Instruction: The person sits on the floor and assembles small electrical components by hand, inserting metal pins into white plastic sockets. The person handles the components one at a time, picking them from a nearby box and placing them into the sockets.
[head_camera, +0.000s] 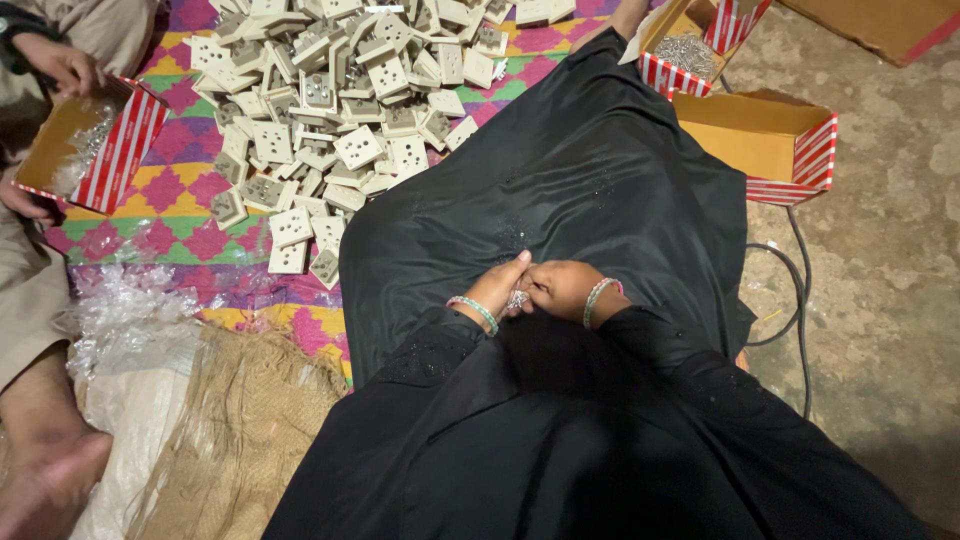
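My left hand and my right hand meet over my lap on black cloth. Between the fingertips they pinch a small cluster of shiny metal screws. Each wrist wears a beaded bangle. Ahead on a patterned mat lies a big heap of beige socket plates, several face down. The nearest plates lie about a hand's length from my left hand.
An open red-striped box of screws and an empty striped box stand at the upper right. Another person's hand holds a striped box at the left. Clear plastic wrap, burlap and a black cable lie around me.
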